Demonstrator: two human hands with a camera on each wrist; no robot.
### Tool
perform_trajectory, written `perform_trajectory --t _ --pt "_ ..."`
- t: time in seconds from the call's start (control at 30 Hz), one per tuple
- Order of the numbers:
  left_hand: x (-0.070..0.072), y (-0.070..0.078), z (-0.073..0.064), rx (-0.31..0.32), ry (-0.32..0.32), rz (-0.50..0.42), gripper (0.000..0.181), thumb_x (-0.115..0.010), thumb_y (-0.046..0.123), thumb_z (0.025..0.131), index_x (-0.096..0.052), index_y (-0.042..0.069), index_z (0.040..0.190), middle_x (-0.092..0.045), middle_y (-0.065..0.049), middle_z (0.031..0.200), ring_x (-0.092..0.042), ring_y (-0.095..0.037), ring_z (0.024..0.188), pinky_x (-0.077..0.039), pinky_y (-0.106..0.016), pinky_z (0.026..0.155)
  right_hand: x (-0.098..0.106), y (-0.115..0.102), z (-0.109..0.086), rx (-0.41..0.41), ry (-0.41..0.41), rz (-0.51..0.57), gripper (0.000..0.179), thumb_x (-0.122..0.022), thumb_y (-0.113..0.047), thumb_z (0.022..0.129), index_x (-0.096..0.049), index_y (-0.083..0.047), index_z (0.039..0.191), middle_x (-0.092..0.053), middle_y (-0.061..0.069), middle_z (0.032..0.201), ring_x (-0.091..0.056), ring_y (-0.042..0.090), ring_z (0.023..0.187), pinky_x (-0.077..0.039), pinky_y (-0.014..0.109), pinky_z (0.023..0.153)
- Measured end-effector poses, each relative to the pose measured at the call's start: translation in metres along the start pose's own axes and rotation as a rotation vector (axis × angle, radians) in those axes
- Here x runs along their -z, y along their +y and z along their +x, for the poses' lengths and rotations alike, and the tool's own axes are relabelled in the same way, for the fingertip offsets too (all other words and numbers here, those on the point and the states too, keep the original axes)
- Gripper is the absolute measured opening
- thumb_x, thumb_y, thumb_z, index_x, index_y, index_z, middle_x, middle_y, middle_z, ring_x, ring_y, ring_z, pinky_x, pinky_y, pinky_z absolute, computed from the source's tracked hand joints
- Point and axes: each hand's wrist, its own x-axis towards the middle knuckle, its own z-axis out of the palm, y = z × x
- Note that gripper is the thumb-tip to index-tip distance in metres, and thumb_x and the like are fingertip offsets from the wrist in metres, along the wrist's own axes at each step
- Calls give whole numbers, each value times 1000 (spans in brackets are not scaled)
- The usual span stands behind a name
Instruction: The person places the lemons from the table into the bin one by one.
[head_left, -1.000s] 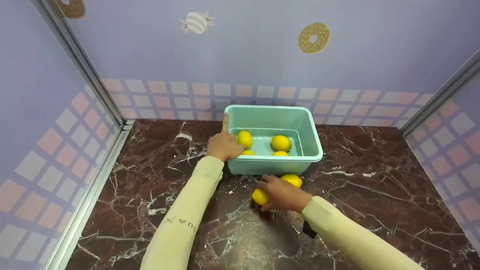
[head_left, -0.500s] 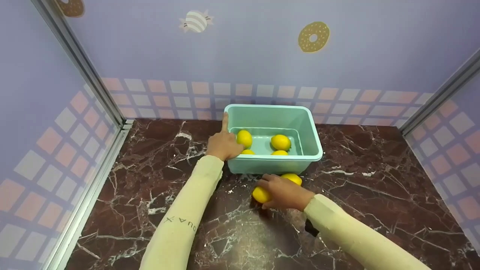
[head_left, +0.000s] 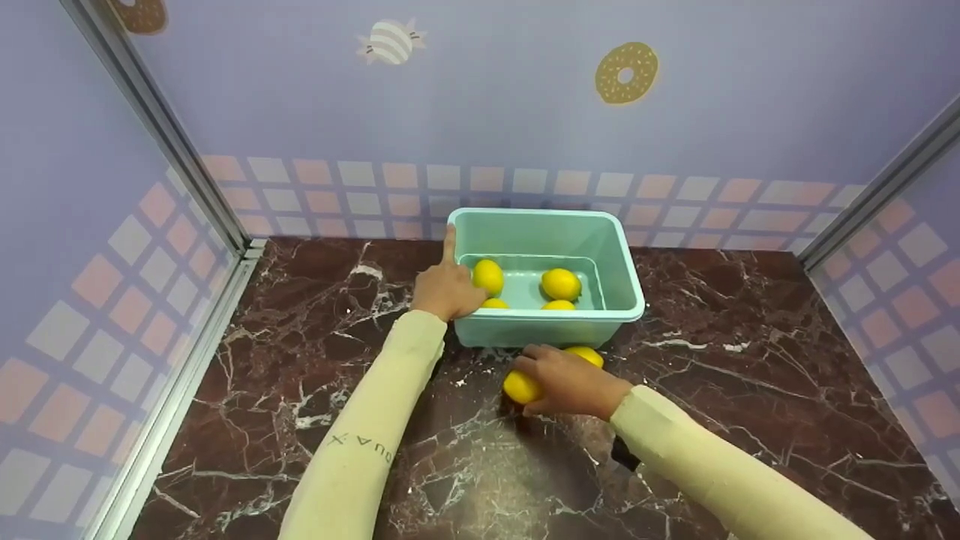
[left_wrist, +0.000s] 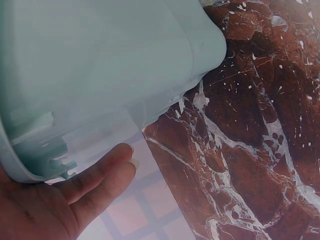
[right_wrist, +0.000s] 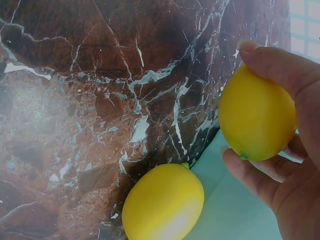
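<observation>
A pale green plastic bin [head_left: 622, 262] stands near the back wall with several yellow lemons [head_left: 561, 285] on its floor. My left hand [head_left: 448, 289] holds the bin's left rim, its index finger pointing along the edge. Two of its fingers [left_wrist: 107, 185] lie outside the wall under the rim in the left wrist view; the thumb is hidden there. In front of the bin, my right hand [head_left: 566, 381] grips a lemon [right_wrist: 257, 115] between thumb and fingers. Another lemon [right_wrist: 164, 202] lies beside it against the bin's front, partly covered by the right hand in the head view.
The surface is dark red marbled stone [head_left: 750, 375]. A lilac wall [head_left: 495, 97] with printed donuts and checks rises behind the bin. Metal-framed side panels [head_left: 161, 112] enclose the left and right.
Both hands stay in place, the left on the bin rim and the right round the lemon. Only a very slight shift of the right forearm shows.
</observation>
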Motion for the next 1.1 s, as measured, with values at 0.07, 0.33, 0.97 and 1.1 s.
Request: perform_trajectory --t 0.07,0.33,0.97,1.1 --pt "0 0 0 -1 1 1 50 -49 47 84 -73 6 102 11 -7 164 -62 -28 70 -52 -46 68 1 0 -1 2 5 -4 54 -83 -34 68 -63 -14 115 -59 3 104 -57 15 86 -53 33 78" --pt "0 0 0 -3 8 -10 47 -48 45 83 -73 8 96 11 -6 164 -60 -27 65 -49 -43 60 8 1 -3 24 18 6 53 -81 -34 70 -62 -13 116 -58 4 103 -57 16 83 -52 33 75" --pt "-1 0 0 9 14 -21 47 -48 44 82 -75 8 95 10 -4 164 -60 -26 65 -48 -43 61 24 -2 -3 26 23 -6 57 -81 -36 72 -60 -14 120 -57 4 104 -56 16 85 -53 34 79" --pt "-1 0 0 3 19 -29 45 -48 42 82 -74 8 93 9 -4 165 -59 -25 63 -46 -42 59 26 -2 -2 33 24 -2 56 -81 -34 73 -60 -13 120 -58 4 106 -57 17 88 -52 35 83"
